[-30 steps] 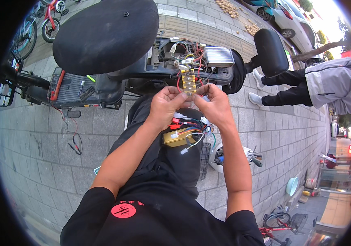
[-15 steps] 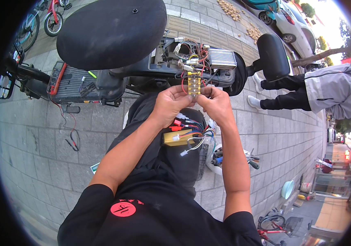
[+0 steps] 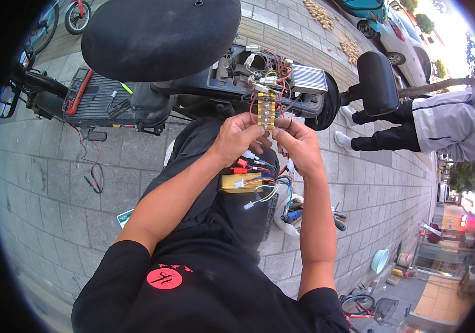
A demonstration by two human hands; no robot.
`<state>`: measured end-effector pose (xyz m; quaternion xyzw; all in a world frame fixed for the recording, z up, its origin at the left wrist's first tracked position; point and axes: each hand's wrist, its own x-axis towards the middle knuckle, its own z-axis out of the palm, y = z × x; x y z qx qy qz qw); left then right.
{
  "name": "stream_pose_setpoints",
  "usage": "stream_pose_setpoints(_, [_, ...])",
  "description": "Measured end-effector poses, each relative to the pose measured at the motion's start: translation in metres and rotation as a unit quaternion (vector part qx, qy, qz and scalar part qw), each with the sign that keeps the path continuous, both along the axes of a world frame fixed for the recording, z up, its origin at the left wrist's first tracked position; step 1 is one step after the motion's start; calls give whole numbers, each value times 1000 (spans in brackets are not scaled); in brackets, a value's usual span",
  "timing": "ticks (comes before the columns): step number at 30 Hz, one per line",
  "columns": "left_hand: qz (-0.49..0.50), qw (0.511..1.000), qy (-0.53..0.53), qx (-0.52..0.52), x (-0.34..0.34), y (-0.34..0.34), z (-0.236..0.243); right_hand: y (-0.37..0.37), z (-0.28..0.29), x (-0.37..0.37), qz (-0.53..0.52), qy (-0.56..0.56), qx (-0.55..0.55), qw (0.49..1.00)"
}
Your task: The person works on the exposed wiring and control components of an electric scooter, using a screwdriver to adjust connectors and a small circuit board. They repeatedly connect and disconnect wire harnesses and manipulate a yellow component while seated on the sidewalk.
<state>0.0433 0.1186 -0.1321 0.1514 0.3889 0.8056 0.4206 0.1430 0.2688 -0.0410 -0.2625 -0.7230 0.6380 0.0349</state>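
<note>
Yellow terminal block (image 3: 266, 110) is pinched by left hand (image 3: 239, 137) and right hand (image 3: 300, 145) near a compartment (image 3: 310, 102) of wires (image 3: 283, 84).

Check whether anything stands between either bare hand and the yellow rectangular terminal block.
Nothing visible does: the left hand and right hand touch the terminal block at its lower end; a thin red wire curves beside its left edge.

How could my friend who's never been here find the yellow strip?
Find the scooter stretching across the picture's top. Below its open wiring, the left hand and right hand pinch the lower end of the yellow strip. Unlike the gold box on the person's leg and the ridged silver box on the scooter, it has a row of round, shiny spots.
</note>
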Motion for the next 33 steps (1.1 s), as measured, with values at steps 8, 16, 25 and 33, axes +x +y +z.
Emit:
stream_pose_setpoints(8, [27, 997, 48, -45, 5, 1, 8, -18, -4, 3, -69, 31, 149, 986])
stream_pose_setpoints(16, [16, 1000, 15, -7, 2, 0, -1, -29, 0, 9, -75, 32, 110, 991])
stream_pose_setpoints(25, [22, 999, -18, 30, 3, 0, 0, -36, 7, 14, 30, 97, 438, 893])
stream_pose_setpoints(33, [28, 999, -17, 34, 5, 0, -3, -46, 11, 13, 26, 44, 487, 872])
